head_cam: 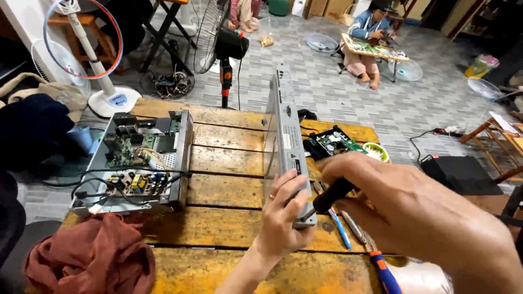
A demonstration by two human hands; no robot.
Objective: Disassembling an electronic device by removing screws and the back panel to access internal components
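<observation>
My left hand (283,212) has its grip closed on the near end of the grey metal cover (283,141), stood on edge mid-tabletop (218,163), while my right hand (403,212) wraps a black-handled screwdriver (332,196) against it; I judge the cover light, stiff and sharp-rimmed, best held by its edges.
</observation>
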